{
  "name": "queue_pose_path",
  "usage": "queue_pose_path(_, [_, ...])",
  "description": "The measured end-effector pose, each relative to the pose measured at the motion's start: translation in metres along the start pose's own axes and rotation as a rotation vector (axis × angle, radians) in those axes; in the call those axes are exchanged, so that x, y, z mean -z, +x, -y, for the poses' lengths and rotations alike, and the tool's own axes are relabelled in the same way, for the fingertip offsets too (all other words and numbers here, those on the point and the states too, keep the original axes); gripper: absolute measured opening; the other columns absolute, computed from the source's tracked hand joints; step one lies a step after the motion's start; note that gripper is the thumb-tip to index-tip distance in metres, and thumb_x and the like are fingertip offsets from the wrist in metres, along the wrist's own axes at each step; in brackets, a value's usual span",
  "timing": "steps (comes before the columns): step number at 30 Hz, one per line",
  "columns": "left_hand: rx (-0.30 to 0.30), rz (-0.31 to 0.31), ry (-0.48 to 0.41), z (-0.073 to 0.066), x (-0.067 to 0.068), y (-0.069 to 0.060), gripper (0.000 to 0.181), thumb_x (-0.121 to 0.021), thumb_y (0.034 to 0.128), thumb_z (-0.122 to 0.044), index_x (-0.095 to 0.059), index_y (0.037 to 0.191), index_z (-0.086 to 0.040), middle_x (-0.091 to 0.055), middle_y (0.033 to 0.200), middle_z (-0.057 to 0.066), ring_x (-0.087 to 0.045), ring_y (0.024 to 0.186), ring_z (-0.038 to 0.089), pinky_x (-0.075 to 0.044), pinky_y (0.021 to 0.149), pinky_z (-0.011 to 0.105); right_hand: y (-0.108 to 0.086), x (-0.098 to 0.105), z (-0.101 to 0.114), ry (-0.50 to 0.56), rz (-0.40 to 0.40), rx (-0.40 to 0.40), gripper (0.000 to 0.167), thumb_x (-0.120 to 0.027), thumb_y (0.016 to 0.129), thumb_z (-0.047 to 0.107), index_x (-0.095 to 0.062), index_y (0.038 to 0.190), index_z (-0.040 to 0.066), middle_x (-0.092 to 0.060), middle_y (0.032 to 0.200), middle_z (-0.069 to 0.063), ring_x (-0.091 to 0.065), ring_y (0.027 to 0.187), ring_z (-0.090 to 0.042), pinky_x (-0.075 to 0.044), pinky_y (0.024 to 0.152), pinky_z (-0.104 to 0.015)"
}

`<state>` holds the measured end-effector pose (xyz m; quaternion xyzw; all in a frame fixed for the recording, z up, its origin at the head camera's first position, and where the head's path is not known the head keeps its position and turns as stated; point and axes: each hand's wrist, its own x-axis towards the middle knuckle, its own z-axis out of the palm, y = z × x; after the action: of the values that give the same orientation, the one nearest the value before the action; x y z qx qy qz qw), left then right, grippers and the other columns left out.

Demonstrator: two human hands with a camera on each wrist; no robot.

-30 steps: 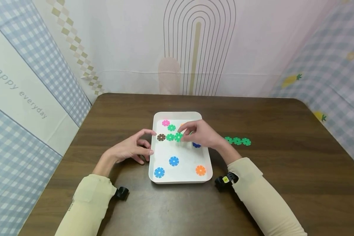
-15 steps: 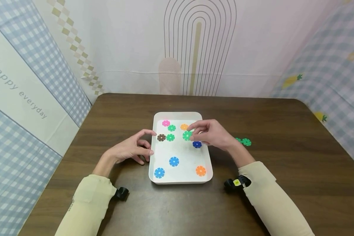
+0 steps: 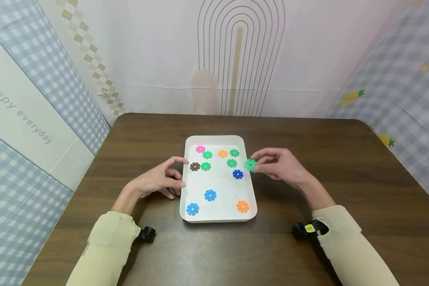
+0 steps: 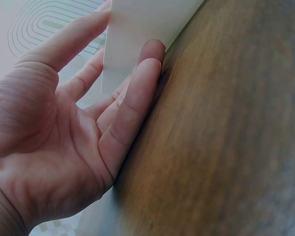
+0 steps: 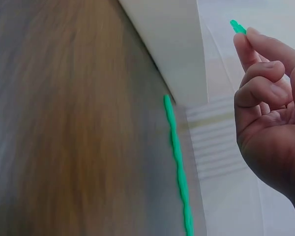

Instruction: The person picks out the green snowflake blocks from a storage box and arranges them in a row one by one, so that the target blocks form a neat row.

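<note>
My right hand (image 3: pixel 282 165) pinches a green interlocking disc (image 3: pixel 250 165) between thumb and index finger, over the right rim of the white tray (image 3: pixel 218 219). In the right wrist view that disc (image 5: pixel 237 26) is held nearly edge-on at the fingertips. A row of green discs (image 5: pixel 178 157) lies on the table below; in the head view the right hand and wrist hide it. At the tray's left side, my left hand (image 3: pixel 155 180) touches the rim with loosely bent fingers and spread thumb. The left wrist view has the fingers (image 4: pixel 137 93) against the tray wall (image 4: pixel 132 49).
Inside the tray lie notched discs: several green ones (image 3: pixel 205 166), a brown one (image 3: pixel 194 166), a pink one (image 3: pixel 200 149), a dark blue one (image 3: pixel 237 174), two light blue ones (image 3: pixel 210 195) and two orange ones (image 3: pixel 242 206). Brown table (image 3: pixel 157 135) surrounds the tray; patterned cloth hangs behind.
The right hand has lifted the green disc from the middle of the tray and carried it right to the rim, now covering the green row. The left hand has stayed put.
</note>
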<state>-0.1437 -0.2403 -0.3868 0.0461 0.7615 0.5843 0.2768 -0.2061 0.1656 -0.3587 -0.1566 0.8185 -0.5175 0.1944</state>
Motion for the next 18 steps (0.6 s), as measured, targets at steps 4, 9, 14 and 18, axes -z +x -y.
queue_pose_path(4, [-0.005, 0.005, 0.000, 0.001, 0.001, 0.000, 0.075, -0.080, 0.0952, -0.015, -0.036, 0.156, -0.020, -0.064, 0.103, 0.012, -0.070, 0.082, 0.027, -0.064, 0.069, 0.041, -0.013, 0.017, -0.012, 0.019, -0.045, -0.006, 0.038, -0.084, 0.093, 0.024, -0.070, 0.125, 0.008, -0.079, 0.100, -0.008, -0.052, 0.059, -0.017, -0.044, 0.052, -0.028])
queue_pose_path(9, [-0.006, 0.011, -0.003, 0.002, 0.002, 0.001, 0.075, -0.080, 0.0950, -0.014, -0.036, 0.155, -0.020, -0.063, 0.101, 0.011, -0.070, 0.081, 0.027, -0.063, 0.068, 0.041, -0.032, 0.043, -0.029, 0.096, -0.101, 0.020, 0.032, -0.081, 0.095, 0.015, -0.069, 0.123, 0.006, -0.079, 0.092, 0.001, -0.047, 0.055, -0.013, -0.038, 0.048, -0.030])
queue_pose_path(14, [-0.008, 0.018, -0.004, 0.002, 0.002, 0.001, 0.075, -0.080, 0.0949, -0.014, -0.035, 0.155, -0.019, -0.063, 0.101, 0.011, -0.070, 0.081, 0.027, -0.063, 0.068, 0.041, -0.050, 0.068, -0.044, 0.103, -0.142, 0.041, 0.025, -0.077, 0.097, 0.012, -0.070, 0.121, 0.011, -0.079, 0.093, 0.003, -0.047, 0.054, -0.012, -0.027, 0.049, -0.043])
queue_pose_path(18, [-0.007, 0.017, -0.001, 0.002, 0.002, 0.002, 0.076, -0.081, 0.0943, -0.016, -0.036, 0.154, -0.020, -0.063, 0.102, 0.012, -0.070, 0.082, 0.028, -0.064, 0.069, 0.041, -0.058, 0.081, -0.053, 0.103, -0.167, 0.026, 0.027, -0.077, 0.098, 0.012, -0.069, 0.124, 0.010, -0.077, 0.090, 0.005, -0.046, 0.055, -0.013, -0.022, 0.056, -0.047])
